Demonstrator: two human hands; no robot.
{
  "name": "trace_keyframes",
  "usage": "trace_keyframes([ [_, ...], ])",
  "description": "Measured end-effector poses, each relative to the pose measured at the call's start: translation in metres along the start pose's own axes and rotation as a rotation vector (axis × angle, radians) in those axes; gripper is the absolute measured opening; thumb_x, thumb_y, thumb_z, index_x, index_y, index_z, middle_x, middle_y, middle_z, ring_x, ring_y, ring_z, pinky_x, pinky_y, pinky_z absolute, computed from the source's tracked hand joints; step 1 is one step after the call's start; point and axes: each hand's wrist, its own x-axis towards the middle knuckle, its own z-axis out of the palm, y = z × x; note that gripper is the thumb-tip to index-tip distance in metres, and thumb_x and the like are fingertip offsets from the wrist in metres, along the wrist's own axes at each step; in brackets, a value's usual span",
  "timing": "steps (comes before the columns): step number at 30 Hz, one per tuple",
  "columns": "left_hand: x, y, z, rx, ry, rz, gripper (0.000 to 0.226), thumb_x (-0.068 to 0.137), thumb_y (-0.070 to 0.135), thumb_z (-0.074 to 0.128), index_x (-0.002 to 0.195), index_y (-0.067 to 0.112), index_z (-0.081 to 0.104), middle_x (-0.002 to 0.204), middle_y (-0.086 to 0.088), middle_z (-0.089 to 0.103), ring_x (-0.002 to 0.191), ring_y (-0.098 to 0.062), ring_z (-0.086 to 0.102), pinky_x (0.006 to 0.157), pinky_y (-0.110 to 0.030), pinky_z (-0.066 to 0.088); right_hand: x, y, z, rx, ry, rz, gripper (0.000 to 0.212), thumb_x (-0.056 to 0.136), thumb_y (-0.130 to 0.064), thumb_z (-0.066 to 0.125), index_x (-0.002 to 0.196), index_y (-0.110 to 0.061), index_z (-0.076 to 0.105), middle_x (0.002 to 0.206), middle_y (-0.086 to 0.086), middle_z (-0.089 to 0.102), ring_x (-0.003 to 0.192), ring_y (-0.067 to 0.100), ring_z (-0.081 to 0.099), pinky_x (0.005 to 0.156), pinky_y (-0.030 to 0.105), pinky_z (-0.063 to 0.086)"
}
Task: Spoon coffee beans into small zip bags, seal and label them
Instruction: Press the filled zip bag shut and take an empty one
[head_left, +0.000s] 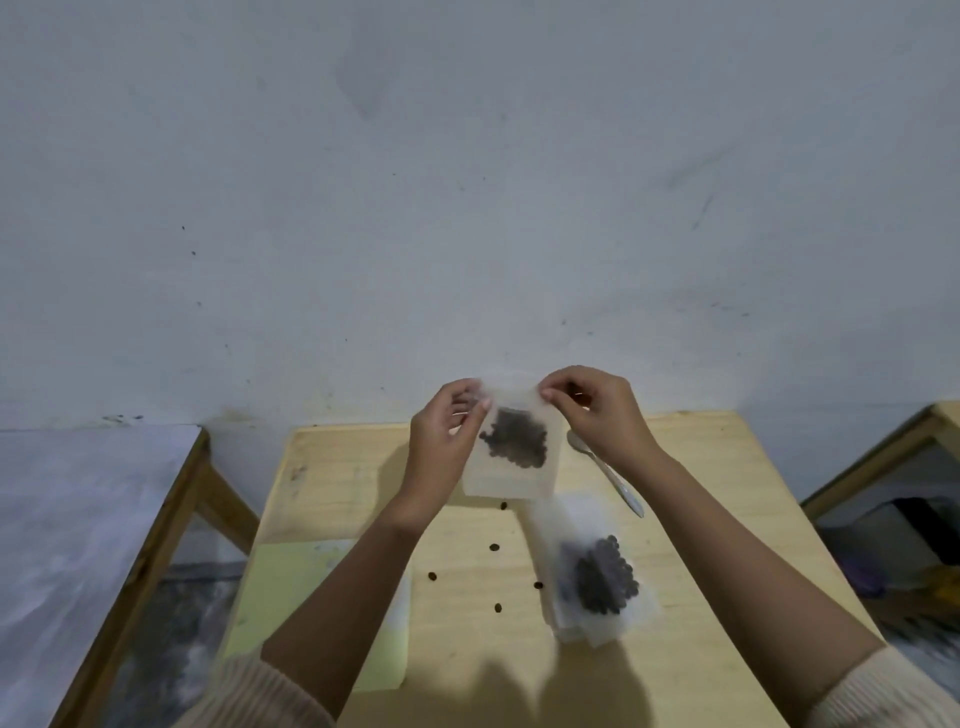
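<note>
1 zip bag (511, 467) w/ beans is held up over the far-middle of the counter (727, 519). Left hand (441, 441) & right hand (602, 415) each pinch its top edge. 2nd filled bag (602, 577) lies near-right on a pile of clear bags (587, 631). 1 spoon (608, 473) lies just right of the held bag. 5 loose beans (493, 547) lie betw. the arms. Yellow sheet (280, 597) at near-left edge. Bare wood far-left.
</note>
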Motion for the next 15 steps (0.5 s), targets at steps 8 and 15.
trace_keyframes([
  [8,0.013,0.017,0.000,-0.183,0.134,-0.084,0.017,0.081,0.010,0.071,0.097,0.014,0.068,0.089,0.000,0.069,0.085,-0.007,0.067,0.083,-0.024,0.054,-0.006,-0.007,0.000,0.235,0.046,0.083,0.026,0.075,-0.007,0.075,0.097,-0.013,0.063,0.076,-0.005,0.062,0.070,0.002,0.059,0.070,0.013,0.048],
  [15,0.009,0.022,0.003,-0.271,0.150,-0.131,0.014,0.080,0.008,0.072,0.093,0.014,0.069,0.088,-0.002,0.071,0.085,-0.013,0.070,0.085,-0.027,0.055,-0.010,0.003,0.002,0.292,0.040,0.215,0.009,0.076,-0.008,0.075,0.081,-0.010,0.068,0.083,0.012,0.066,0.076,0.021,0.062,0.075,0.026,0.055],
])
